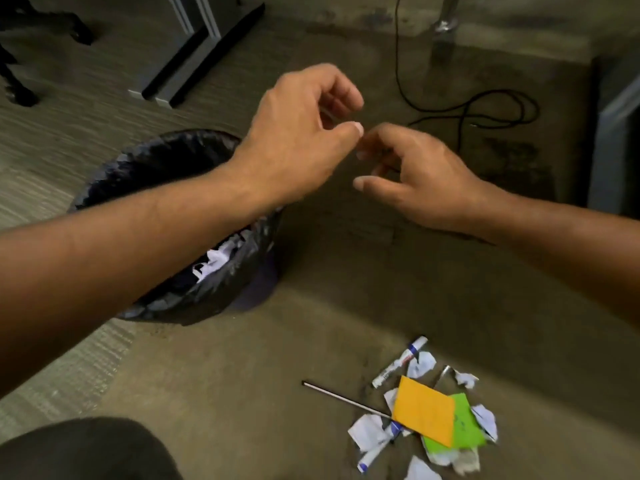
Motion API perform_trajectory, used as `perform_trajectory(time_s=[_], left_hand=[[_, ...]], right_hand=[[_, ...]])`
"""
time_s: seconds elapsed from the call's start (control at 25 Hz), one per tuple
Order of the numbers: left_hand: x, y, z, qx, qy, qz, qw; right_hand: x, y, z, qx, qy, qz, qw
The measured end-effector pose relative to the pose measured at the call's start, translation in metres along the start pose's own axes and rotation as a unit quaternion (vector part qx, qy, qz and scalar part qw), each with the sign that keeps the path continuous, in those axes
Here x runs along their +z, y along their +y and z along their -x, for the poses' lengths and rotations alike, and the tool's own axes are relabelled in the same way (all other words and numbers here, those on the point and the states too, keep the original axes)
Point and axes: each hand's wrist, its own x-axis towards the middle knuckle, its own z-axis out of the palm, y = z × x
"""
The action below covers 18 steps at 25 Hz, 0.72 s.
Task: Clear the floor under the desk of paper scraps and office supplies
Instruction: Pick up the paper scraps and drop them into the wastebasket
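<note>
My left hand (304,133) hovers just right of a bin with a black liner (104,181), fingers loosely curled and thumb out, nothing visible in it. My right hand (419,178) hangs beside it, almost touching fingertips, also with nothing visible in it. White paper scraps in the bin (214,261) show under my left forearm. Near the bottom right lies a pile: an orange sticky note (424,408) over a green one (465,424), a white marker (398,365), a second marker (377,452), a thin dark stick (343,398) and crumpled white scraps (367,434).
A black cable (485,112) loops on the floor beyond my hands. Dark desk feet (194,57) stand at the back left, a metal leg (443,29) at the back. A grey panel (616,133) closes the right side. My knee (86,452) fills the lower left.
</note>
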Motion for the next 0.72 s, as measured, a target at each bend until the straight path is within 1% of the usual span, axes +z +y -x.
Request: perform_trajectory(time_s=[0.08,0.16,0.24,0.36,0.44,0.56,0.64,0.72], left_hand=[[0.036,0.018,-0.005,0.005,-0.061,0.005,0.998],[0.077,0.027,-0.003,-0.007,-0.133,0.001,0.991],[0.119,0.029,0.005,0.000,-0.198,-0.021,0.980],[0.182,0.025,0.030,0.040,-0.286,-0.073,0.955],[0.222,0.015,0.057,0.038,-0.355,-0.101,0.928],[0.269,-0.009,0.103,0.054,-0.457,-0.156,0.874],[0.290,-0.024,0.128,0.116,-0.485,-0.219,0.839],[0.306,-0.033,0.143,0.194,-0.475,-0.283,0.810]], right_hand=[[-0.004,0.040,0.035,0.070,-0.017,-0.019,0.997],[0.000,0.077,0.076,0.114,-0.034,-0.015,0.993],[0.007,0.107,0.119,0.142,-0.066,0.006,0.988],[0.020,0.136,0.180,0.161,-0.129,0.064,0.976],[0.038,0.147,0.219,0.185,-0.176,0.077,0.964],[0.069,0.157,0.267,0.222,-0.215,0.072,0.948],[0.089,0.160,0.286,0.244,-0.225,0.065,0.941],[0.105,0.161,0.295,0.265,-0.222,0.060,0.936]])
